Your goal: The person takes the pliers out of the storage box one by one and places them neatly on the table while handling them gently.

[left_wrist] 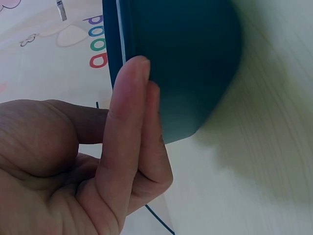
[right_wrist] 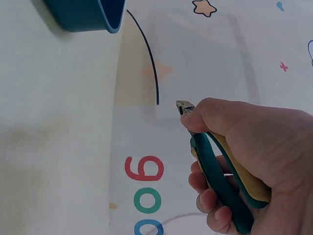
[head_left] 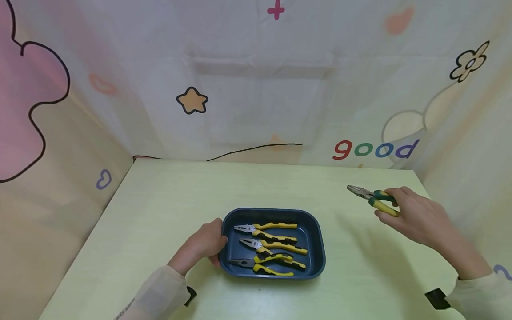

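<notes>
A dark blue rectangular tray point(head_left: 316, 218) sits near the front middle of the table, with three pairs of yellow-and-black pliers point(head_left: 280, 245) lying in it, jaws toward the left. My left hand point(head_left: 206, 242) grips the tray's left wall; in the left wrist view the thumb is at the rim and the fingers lie along the outer wall point(left_wrist: 186, 73). To the right, my right hand point(head_left: 416, 215) holds green-and-yellow pliers point(head_left: 384, 206) by the handles above the table, their jaws pointing left. The right wrist view shows the fingers wrapped about those handles point(right_wrist: 217, 181).
The pale green table point(head_left: 172, 191) meets a printed cloth backdrop point(head_left: 256, 102) at its far edge, with more cloth along both sides. Coloured letters point(head_left: 376, 150) are on the cloth behind the right hand.
</notes>
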A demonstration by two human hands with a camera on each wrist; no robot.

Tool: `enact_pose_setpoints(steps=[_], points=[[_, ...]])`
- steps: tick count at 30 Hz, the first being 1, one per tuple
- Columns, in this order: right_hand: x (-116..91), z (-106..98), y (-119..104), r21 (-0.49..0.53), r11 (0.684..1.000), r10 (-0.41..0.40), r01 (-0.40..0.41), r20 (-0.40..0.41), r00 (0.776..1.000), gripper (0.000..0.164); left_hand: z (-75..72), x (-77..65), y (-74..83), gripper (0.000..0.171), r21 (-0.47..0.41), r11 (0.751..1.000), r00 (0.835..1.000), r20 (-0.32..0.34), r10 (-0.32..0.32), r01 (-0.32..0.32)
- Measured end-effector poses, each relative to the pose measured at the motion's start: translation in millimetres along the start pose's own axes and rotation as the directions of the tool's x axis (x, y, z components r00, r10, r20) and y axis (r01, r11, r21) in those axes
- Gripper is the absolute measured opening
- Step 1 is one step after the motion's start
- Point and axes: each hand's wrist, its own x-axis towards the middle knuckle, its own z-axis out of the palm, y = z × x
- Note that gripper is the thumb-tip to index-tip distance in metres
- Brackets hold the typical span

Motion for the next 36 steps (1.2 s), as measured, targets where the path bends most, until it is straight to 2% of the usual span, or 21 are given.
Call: enact_pose_setpoints(steps=[14, 23, 36], points=[[-1.6, -9.0, 25.5, 0.015, 0.997, 0.072, -0.073, 0.047, 0.996, 0.058, -0.3, -1.0, -0.2, 0.031, -0.014, 1.000, 1.000, -0.003, -0.012, 0.012], [-6.0, -11.9, 39.0, 0.027, 0.987, 0.159, -0.159, 0.008, 0.987, 0.052, -0.3, -0.9, 3.6, 0.029, 0.003, 1.000, 1.000, 0.008, -0.029, 0.029], [-5.0, -22.6, 43.6, 0.068, 0.959, 0.277, -0.274, -0.032, 0.960, 0.064, 0.6, -3.7, 1.6, 0.026, -0.002, 1.000, 1.000, -0.016, 0.006, -0.006]])
